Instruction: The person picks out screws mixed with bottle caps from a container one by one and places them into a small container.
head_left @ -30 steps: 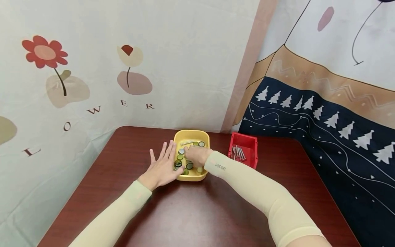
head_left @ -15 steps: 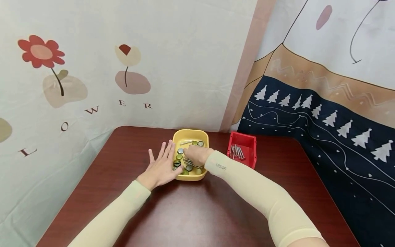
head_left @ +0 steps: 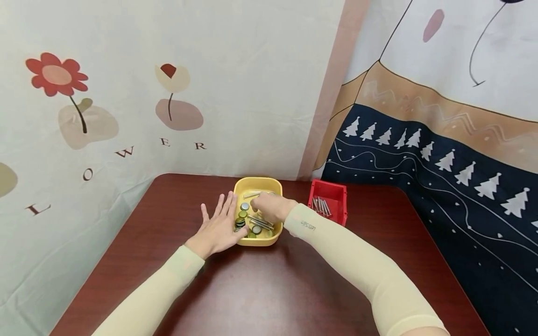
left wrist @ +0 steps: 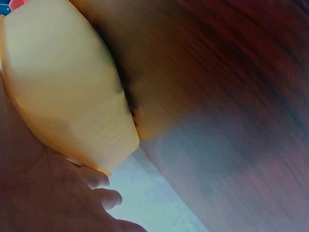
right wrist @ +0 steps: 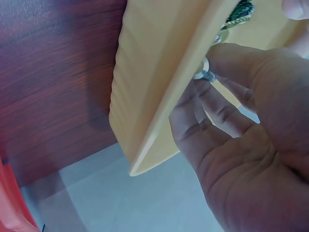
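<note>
Ribbed yellow tray [right wrist: 145, 63], seemingly metal nails [head_left: 261, 222]

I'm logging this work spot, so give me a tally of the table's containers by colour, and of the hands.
Yellow tub: 1
Red box: 1
Hands: 2 (left hand, right hand)
Total: 4

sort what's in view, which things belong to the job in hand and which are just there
In the job:
right hand
left hand
yellow tray
bottle caps
metal fasteners
red bin, probably, since it holds similar fasteners

Just there:
flower-print cloth
tree-print cloth
table, merely the work surface
</note>
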Motion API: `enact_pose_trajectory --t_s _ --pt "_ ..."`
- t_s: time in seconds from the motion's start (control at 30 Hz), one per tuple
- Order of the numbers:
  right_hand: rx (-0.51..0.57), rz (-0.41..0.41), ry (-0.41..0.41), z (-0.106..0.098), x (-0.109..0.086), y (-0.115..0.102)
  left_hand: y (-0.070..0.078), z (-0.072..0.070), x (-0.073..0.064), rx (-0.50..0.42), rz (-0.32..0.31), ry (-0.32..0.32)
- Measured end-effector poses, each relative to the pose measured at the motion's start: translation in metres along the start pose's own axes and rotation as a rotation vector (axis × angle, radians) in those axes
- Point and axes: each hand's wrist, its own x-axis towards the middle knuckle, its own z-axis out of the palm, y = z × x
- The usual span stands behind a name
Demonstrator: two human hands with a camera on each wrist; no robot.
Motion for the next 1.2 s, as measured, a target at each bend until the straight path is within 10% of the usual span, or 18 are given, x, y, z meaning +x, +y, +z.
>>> enact_pose_trajectory --t_s 1.2 --pt "0.613 0.272 0.157 -0.032 -0.063 0.036 -0.001 -0.001 -0.002 -0.018 0.002 0.014"
